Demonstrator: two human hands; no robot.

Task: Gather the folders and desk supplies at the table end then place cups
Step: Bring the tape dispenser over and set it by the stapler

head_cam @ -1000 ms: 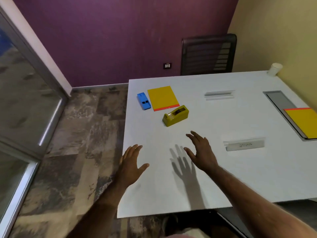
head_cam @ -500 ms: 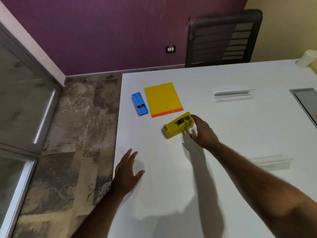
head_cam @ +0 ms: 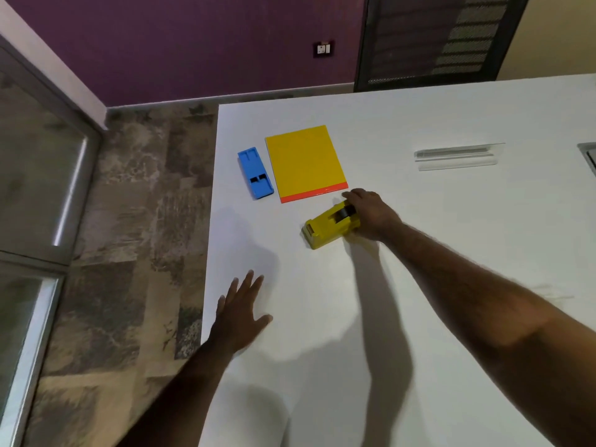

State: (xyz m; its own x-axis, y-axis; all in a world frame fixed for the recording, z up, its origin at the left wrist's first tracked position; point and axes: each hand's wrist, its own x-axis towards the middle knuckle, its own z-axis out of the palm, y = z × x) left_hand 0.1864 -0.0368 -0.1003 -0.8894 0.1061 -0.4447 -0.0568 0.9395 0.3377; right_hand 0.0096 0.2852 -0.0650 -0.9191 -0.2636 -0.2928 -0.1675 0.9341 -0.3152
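Note:
A yellow tape dispenser [head_cam: 325, 228] lies on the white table [head_cam: 419, 269], and my right hand [head_cam: 371, 212] is closed around its right end. Just beyond it lies a yellow folder [head_cam: 304, 161] with an orange strip along its near edge. A blue stapler [head_cam: 255, 172] lies to the left of the folder, close to the table's left edge. My left hand [head_cam: 240, 312] rests flat on the table near that edge, fingers spread, holding nothing.
A clear acrylic name holder [head_cam: 458, 155] lies at the right of the table. A dark mesh chair [head_cam: 432, 40] stands behind the far edge. The corner of a grey tray [head_cam: 588, 156] shows at the right border. A glass door [head_cam: 32, 188] is on the left.
My right hand has closed onto the tape dispenser's right end, where before it only reached it. The view has moved closer to the table. My left hand stays on the table.

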